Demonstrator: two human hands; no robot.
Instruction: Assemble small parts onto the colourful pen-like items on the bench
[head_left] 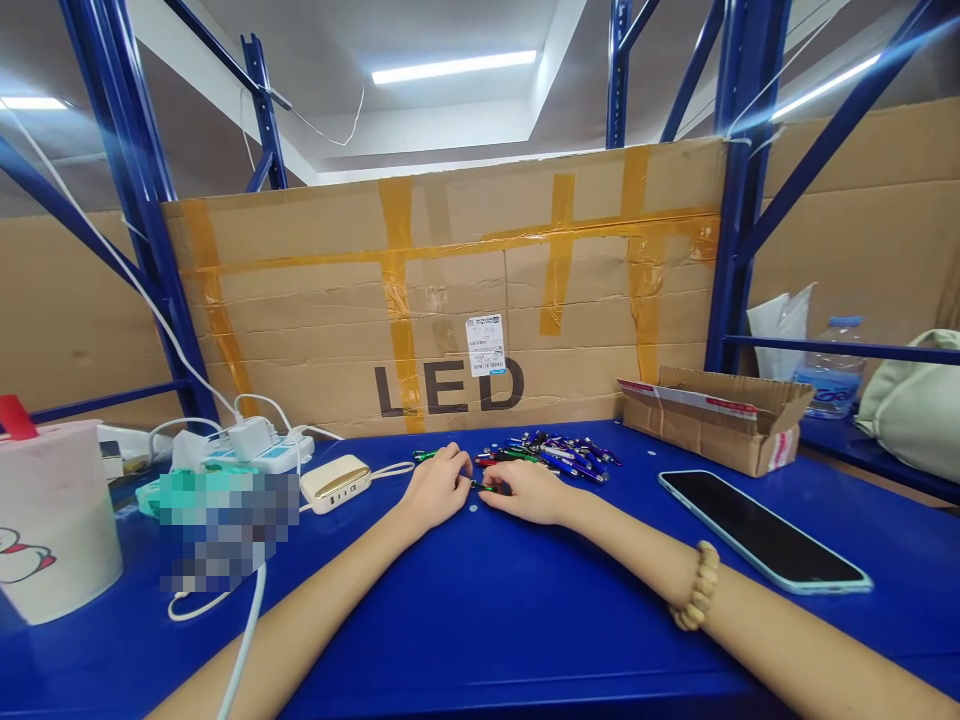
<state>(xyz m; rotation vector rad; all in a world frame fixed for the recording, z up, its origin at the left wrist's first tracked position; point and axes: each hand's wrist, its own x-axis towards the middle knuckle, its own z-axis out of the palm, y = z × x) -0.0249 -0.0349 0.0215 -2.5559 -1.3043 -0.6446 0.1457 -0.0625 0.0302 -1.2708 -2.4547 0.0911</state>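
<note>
In the head view, an open cardboard box [712, 420] sits at the back right corner of the blue table [465, 620], its inside hidden; a pale cup [56, 520] stands by the left edge. Both forearms reach in from the near edge. The right hand [529, 490] pinches a dark pen [480, 486] in narrowed fingers; the left hand [441, 488] curls at its other end, grip unclear. Behind them, toward the back edge, lie piled pens [574, 457]. A power bank [335, 484] and phone [763, 530] flank the arms.
</note>
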